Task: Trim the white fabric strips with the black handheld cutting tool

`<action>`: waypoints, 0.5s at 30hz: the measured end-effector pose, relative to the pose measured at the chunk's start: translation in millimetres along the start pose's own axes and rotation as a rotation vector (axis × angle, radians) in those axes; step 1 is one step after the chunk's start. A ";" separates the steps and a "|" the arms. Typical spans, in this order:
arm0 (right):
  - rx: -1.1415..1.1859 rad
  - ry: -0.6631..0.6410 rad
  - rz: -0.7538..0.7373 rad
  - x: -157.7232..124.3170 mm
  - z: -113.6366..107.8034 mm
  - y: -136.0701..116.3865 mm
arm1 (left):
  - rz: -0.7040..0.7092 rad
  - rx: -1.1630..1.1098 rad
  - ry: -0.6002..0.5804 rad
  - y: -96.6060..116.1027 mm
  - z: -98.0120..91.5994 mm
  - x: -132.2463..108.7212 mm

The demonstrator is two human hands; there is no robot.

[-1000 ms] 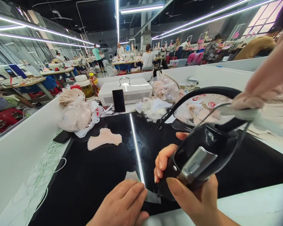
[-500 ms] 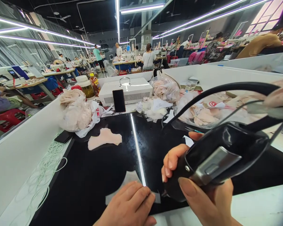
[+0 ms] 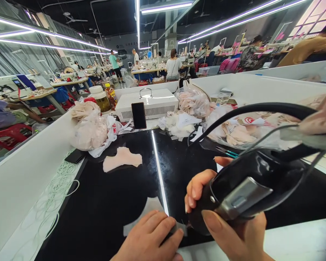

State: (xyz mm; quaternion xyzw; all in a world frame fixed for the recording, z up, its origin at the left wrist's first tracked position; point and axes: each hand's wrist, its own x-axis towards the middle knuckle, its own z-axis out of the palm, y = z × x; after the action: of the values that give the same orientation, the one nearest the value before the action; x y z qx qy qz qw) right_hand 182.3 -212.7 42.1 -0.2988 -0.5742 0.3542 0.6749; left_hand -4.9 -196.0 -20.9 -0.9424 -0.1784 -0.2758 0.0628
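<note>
My right hand is wrapped around a black corded hand tool with a metal lever on its side. Its dark lower end points down toward the mat and the right tip of a translucent sheet piece. On that curved piece lies my left hand, palm down, fingers stretched over it and covering much of its middle. The tool's tip is small and partly hidden, so contact with the sheet is hard to tell. Farther back, a peach fabric piece rests on the black mat.
A white metal box with a phone leaning on it stands behind the mat. Bagged fabric sits left, more scraps right. Tweezers lie near the tool. A thick black cable arches above. Pale cord lies at left.
My left hand has shifted slightly right, its fingers spread a little more. My right hand and the tool sit marginally lower and to the left. The view has turned slightly.
</note>
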 end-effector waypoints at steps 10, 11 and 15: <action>-0.082 -0.002 -0.005 0.2 -1.9 0.8 | -0.010 0.014 -0.031 1.6 -3.4 -0.9; -0.075 -0.001 0.000 0.0 -1.8 0.5 | -0.009 0.017 -0.023 1.3 -3.3 -1.2; 0.002 0.031 0.003 -1.4 0.8 -0.1 | -0.012 0.010 -0.003 0.7 -0.3 -3.3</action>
State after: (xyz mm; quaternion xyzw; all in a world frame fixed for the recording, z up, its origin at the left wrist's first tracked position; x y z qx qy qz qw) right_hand 181.4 -213.9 41.5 -0.3044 -0.5627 0.3511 0.6837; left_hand -7.4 -197.7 -22.5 -0.9414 -0.1855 -0.2740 0.0655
